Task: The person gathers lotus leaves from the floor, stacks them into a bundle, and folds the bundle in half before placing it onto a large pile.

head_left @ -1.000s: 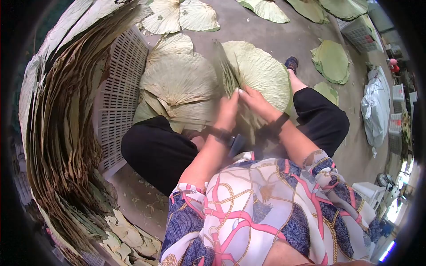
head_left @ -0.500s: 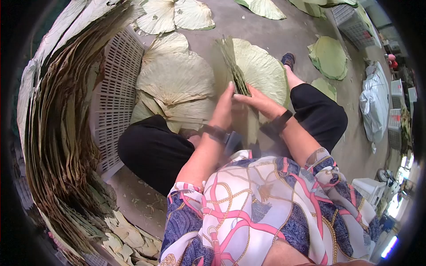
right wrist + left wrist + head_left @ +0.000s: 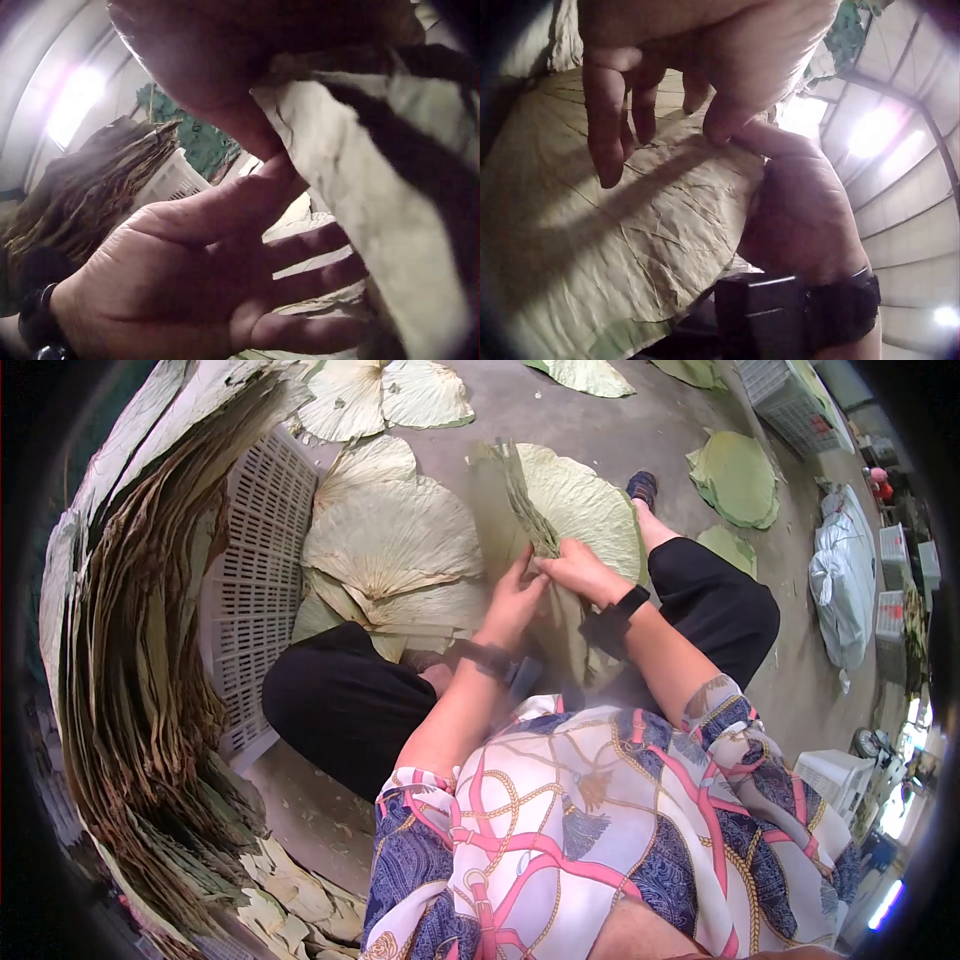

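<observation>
A folded bundle of dried lotus leaves [image 3: 528, 505] stands on edge between my hands, over my lap. My right hand [image 3: 587, 572] pinches the bundle near its folded edge, thumb toward the left hand. Facing it, my left hand [image 3: 510, 610] touches the near side. In the left wrist view the left hand's fingers [image 3: 607, 150] lie fairly straight along a wrinkled pale leaf [image 3: 660, 232], its thumb right at the other hand. The right wrist view shows the left palm [image 3: 180, 277] with fingers spread behind a leaf edge [image 3: 367, 195]. Beyond the bundle lies a round pale leaf [image 3: 590, 510].
Left of my legs, a white slatted crate [image 3: 262, 580] stands beside a tall pile of brown dried leaves [image 3: 150, 660]. Flat leaves [image 3: 395, 540] lie on the floor before my left knee, more [image 3: 735, 480] at right. A silvery sack [image 3: 840, 580] lies further right.
The bundle has been turned and shifted between my hands, its lower part swinging into view. The left hand goes from flat against it to fingers apart; the right hand now pinches near the fold.
</observation>
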Available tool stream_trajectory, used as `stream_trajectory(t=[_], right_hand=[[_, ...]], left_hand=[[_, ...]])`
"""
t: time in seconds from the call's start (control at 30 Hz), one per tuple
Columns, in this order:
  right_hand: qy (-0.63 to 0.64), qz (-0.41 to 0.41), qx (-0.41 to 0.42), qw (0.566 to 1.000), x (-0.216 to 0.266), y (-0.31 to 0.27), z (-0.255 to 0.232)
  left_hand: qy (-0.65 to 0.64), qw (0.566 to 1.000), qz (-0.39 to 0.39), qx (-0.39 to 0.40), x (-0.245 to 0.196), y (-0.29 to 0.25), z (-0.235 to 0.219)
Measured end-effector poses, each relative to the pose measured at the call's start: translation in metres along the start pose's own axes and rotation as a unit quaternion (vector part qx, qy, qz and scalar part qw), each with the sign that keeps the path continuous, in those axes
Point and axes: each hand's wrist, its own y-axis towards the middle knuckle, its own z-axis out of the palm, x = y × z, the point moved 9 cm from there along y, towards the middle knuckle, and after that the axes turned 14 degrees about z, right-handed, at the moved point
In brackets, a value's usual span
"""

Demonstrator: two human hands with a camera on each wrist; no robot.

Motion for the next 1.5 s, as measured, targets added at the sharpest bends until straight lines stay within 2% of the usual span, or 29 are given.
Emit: stream_trajectory(t=[0.07,0.1,0.13,0.27,0.3,0.4,0.47,0.53,0.6,0.67,0.73,0.8,0.83,0.87,0.9,0.93,0.97,1.0,1.03,1.1,1.13,1.2,1.27,1.3,1.33,1.4,1.43,1.47,1.5], right_hand=[[0.049,-0.002,-0.057,0.997,-0.026,0.021,0.003],[0.094,-0.016,-0.042,0.995,-0.039,0.031,0.012],[0.02,-0.049,-0.069,0.996,-0.03,0.025,0.007],[0.071,-0.06,-0.058,0.994,-0.03,0.009,0.004],[0.069,-0.092,-0.074,0.991,-0.036,0.019,0.012],[0.064,-0.072,-0.146,0.985,-0.045,0.014,-0.002],[0.104,-0.131,-0.144,0.975,-0.04,0.028,-0.005],[0.163,-0.124,-0.117,0.972,-0.014,-0.001,-0.039],[0.315,-0.04,-0.05,0.947,-0.025,0.012,-0.053],[0.282,0.025,-0.13,0.95,-0.054,0.019,-0.066],[0.184,-0.017,-0.233,0.955,-0.055,0.025,-0.076],[0.268,-0.088,-0.254,0.925,-0.028,0.024,-0.095],[0.341,-0.092,-0.22,0.909,-0.014,-0.001,-0.112],[0.337,-0.116,-0.302,0.884,-0.019,0.021,-0.118],[0.41,-0.111,-0.174,0.888,-0.023,0.03,-0.116],[0.209,-0.249,-0.312,0.893,-0.018,0.049,-0.122],[0.427,-0.08,-0.215,0.874,-0.027,0.016,-0.135],[0.433,-0.062,-0.21,0.875,-0.027,0.008,-0.142],[0.426,-0.05,-0.2,0.881,-0.025,-0.003,-0.148],[0.525,-0.076,-0.173,0.83,-0.028,0.006,-0.148],[0.57,-0.129,-0.187,0.789,-0.025,0.005,-0.153],[0.641,-0.079,-0.107,0.756,-0.032,0.014,-0.139],[0.705,-0.112,-0.043,0.699,-0.022,0.012,-0.127],[0.705,-0.079,-0.046,0.703,-0.024,0.012,-0.12],[0.694,-0.074,-0.02,0.716,-0.026,0.022,-0.11],[0.691,-0.102,0.027,0.715,-0.031,0.037,-0.087],[0.653,-0.07,-0.013,0.754,-0.015,-0.009,-0.091],[0.648,-0.095,0.018,0.756,-0.011,-0.012,-0.084],[0.664,-0.076,0.055,0.741,-0.014,-0.002,-0.069]], left_hand=[[-0.001,1.0,0.001,0.006,-0.002,-0.004,0.0],[-0.004,1.0,0.0,0.01,-0.003,-0.005,0.002],[0.005,1.0,-0.014,0.021,-0.004,-0.007,0.003],[0.034,0.999,0.001,-0.006,-0.029,-0.011,0.009],[0.032,0.999,0.004,-0.002,-0.032,-0.012,0.01],[0.032,0.999,0.026,0.011,-0.045,-0.019,0.012],[0.034,0.998,0.044,0.007,-0.062,-0.02,0.015],[-0.02,0.996,0.075,0.038,-0.088,-0.024,0.028],[-0.056,0.987,0.119,0.097,-0.12,-0.031,0.05],[-0.039,0.98,0.131,0.145,-0.147,-0.042,0.071],[0.005,0.981,0.124,0.152,-0.156,-0.049,0.085],[0.024,0.983,0.099,0.155,-0.149,-0.056,0.093],[0.003,0.98,0.08,0.185,-0.136,-0.056,0.093],[-0.009,0.975,0.051,0.214,-0.122,-0.057,0.097],[0.027,0.973,0.037,0.227,-0.117,-0.061,0.105],[0.044,0.964,0.038,0.26,-0.123,-0.068,0.119],[0.058,0.953,0.039,0.295,-0.125,-0.072,0.127],[0.06,0.945,0.053,0.316,-0.117,-0.071,0.127],[0.075,0.946,0.069,0.308,-0.111,-0.068,0.125],[0.093,0.948,0.092,0.291,-0.115,-0.069,0.125],[0.092,0.952,0.09,0.277,-0.122,-0.071,0.126],[0.095,0.958,0.096,0.254,-0.122,-0.069,0.121],[0.102,0.956,0.109,0.252,-0.093,-0.057,0.098],[0.076,0.961,0.14,0.225,-0.079,-0.048,0.084],[0.085,0.963,0.148,0.208,-0.088,-0.05,0.085],[-0.058,0.993,0.099,0.039,-0.108,-0.055,0.07],[-0.078,0.988,0.131,-0.001,-0.106,-0.049,0.056],[-0.241,0.967,0.068,-0.051,-0.145,-0.069,0.078],[-0.192,0.969,0.117,-0.099,-0.147,-0.07,0.061]])
